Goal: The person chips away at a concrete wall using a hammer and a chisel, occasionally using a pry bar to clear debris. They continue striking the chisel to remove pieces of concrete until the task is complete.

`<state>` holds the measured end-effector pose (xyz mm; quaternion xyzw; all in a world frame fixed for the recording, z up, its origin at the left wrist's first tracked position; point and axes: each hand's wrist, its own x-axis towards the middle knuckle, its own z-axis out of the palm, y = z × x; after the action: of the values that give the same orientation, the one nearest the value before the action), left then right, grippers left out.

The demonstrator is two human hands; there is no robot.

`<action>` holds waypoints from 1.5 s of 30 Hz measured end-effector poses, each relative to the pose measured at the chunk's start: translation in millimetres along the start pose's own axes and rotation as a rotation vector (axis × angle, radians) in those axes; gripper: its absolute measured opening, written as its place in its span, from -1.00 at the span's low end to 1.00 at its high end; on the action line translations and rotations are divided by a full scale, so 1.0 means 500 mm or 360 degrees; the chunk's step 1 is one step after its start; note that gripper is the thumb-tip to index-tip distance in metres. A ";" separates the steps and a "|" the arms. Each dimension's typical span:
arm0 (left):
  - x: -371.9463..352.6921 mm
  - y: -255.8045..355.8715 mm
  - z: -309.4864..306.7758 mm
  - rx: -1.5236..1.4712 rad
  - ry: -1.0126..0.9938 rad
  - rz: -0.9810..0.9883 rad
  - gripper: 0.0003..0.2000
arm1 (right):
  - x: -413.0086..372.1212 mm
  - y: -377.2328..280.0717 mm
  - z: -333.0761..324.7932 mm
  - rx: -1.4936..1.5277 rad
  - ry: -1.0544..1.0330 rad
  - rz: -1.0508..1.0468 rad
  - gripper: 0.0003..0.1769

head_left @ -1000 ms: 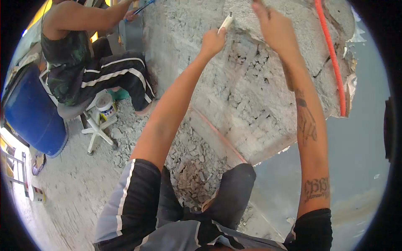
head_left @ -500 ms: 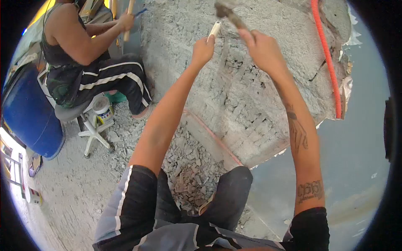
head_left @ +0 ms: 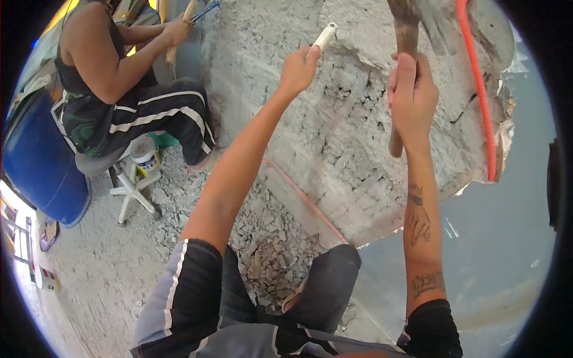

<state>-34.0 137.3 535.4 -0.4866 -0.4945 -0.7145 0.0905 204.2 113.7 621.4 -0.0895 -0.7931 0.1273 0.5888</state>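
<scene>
My left hand (head_left: 298, 73) is closed around a chisel with a pale handle (head_left: 324, 37). Its holed butt end points up and right, and its working end is hidden behind my fingers at the rough concrete wall (head_left: 352, 143). To the right, my right hand (head_left: 413, 98) grips the wooden handle of a hammer (head_left: 407, 37). The handle stands nearly upright, its lower end showing below my fist. At the top edge of the view the hammer's head is blurred and partly cut off. A gap separates the hammer from the chisel.
A co-worker (head_left: 98, 56) sits at left on a wheeled stool (head_left: 134, 191), holding tools. Nearby are a blue barrel (head_left: 45, 161) and a paint can (head_left: 145, 154). Rubble (head_left: 271, 262) lies between my knees. An orange corrugated conduit (head_left: 477, 89) runs down the wall's right side.
My right hand has swung the hammer back to the right, away from the chisel. My left hand and the chisel sit slightly further right in view. The co-worker's hands have shifted slightly.
</scene>
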 end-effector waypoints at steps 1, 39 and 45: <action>-0.003 0.001 0.002 0.0071 -0.0007 -0.0030 -0.55 | 0.007 -0.007 0.003 -0.0056 0.0015 -0.0170 -0.63; -0.030 -0.030 0.048 0.0362 0.0051 0.0070 -0.59 | -0.008 0.003 0.054 -0.0247 0.0191 -0.0265 -0.29; -0.023 -0.034 0.052 0.0362 0.0135 0.0165 -0.59 | 0.047 0.027 0.063 -0.0864 -0.0412 -0.0096 -0.32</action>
<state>-22.8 162.1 516.8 -0.4673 -0.5422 -0.6682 0.2028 167.2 130.5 629.8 -0.2029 -0.8689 -0.0966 0.4410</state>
